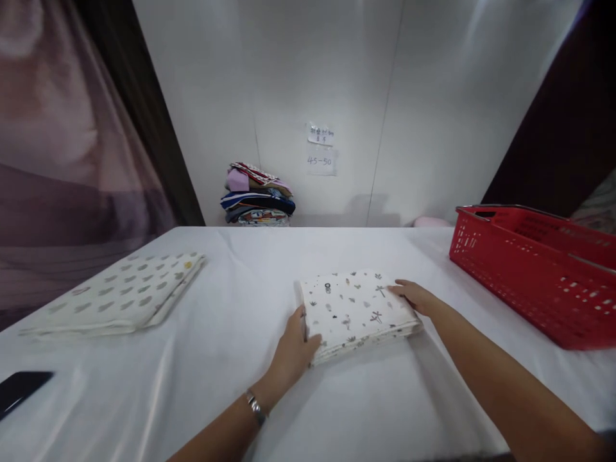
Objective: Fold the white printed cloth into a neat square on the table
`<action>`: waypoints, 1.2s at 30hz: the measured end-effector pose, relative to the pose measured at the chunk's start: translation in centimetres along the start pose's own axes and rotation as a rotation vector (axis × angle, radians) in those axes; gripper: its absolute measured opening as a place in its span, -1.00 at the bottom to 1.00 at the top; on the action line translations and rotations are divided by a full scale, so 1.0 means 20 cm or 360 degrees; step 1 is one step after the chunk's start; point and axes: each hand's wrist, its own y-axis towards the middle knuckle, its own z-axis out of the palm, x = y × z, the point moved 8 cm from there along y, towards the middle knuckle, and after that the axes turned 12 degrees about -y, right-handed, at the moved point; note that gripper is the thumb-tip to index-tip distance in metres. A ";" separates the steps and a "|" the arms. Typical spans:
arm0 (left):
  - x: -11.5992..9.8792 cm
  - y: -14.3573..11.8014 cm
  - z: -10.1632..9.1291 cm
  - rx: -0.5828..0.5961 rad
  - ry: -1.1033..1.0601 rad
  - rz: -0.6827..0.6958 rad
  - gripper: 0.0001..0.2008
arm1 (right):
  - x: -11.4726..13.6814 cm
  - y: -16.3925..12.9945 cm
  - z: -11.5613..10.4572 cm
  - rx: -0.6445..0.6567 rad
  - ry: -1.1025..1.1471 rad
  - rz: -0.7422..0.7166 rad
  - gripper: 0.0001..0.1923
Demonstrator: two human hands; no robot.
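A folded white cloth (356, 308) printed with small grey palm trees and other motifs is between my two hands, near the middle of the white-covered table (231, 385). My left hand (294, 343) grips its left edge, thumb on top and fingers at the side and partly hidden. On the opposite edge, my right hand (412, 296) holds the cloth near its far right corner, some fingers out of sight. The layers show along the near edge, which looks slightly raised off the table. A metal-banded watch or bracelet (256, 408) circles my left wrist.
Another folded white cloth (120, 292) with grey cloud-like shapes lies at the left. A dark phone-like object (22, 390) rests at the left edge. The red basket (524, 276) stands at the right. Folded fabrics (257, 196) are stacked against the back wall, beside paper signs (321, 160).
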 end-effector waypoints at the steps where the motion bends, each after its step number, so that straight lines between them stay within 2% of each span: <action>1: 0.00 -0.02 0.01 0.0019 0.0006 -0.0008 -0.27 | 0.02 0.02 0.01 0.0008 -0.0022 -0.0008 -0.14; 5: 0.00 -0.07 0.01 0.0089 0.0055 -0.0036 -0.23 | 0.11 0.12 0.04 0.0029 -0.0137 -0.0051 -0.21; 9: 0.02 0.01 -0.08 0.0027 0.0285 -0.0044 -0.27 | 0.26 0.24 0.05 -0.0129 -0.0402 -0.0276 -0.37; 12: -0.05 0.15 -0.18 -0.0129 0.0414 0.0265 -0.43 | 0.39 0.32 0.06 -0.0328 -0.0787 -0.0519 -0.43; 16: -0.10 0.33 -0.21 -0.0187 0.0598 0.0565 -0.51 | 0.47 0.34 0.08 -0.0405 -0.1008 -0.0587 -0.42; 18: -0.09 0.39 -0.20 -0.0162 0.0679 0.0625 -0.51 | 0.50 0.26 0.12 -0.0448 -0.1098 -0.0679 -0.46; 20: -0.07 0.44 -0.17 -0.0096 0.0694 0.0648 -0.52 | 0.53 0.07 0.21 -0.0437 -0.1209 -0.0897 -0.53; 23: -0.03 0.49 -0.13 0.0005 0.0652 0.0660 -0.53 | 0.51 -0.33 0.46 -0.0173 -0.1234 -0.1309 -0.61; 26: 0.00 0.53 -0.14 0.0035 0.0607 0.0683 -0.52 | 0.45 -0.77 0.71 0.0107 -0.1237 -0.1790 -0.61; 28: -0.01 0.56 -0.15 0.0055 0.0578 0.0713 -0.52 | 0.39 -0.96 0.83 0.0170 -0.1333 -0.1974 -0.57; 31: -0.03 0.59 -0.15 0.0129 0.0558 0.0735 -0.51 | 0.30 -1.02 0.91 0.0056 -0.1547 -0.1958 -0.50; 36: -0.06 0.59 -0.13 0.0163 0.0491 0.0714 -0.52 | 0.22 -0.93 0.91 -0.0203 -0.1621 -0.1812 -0.52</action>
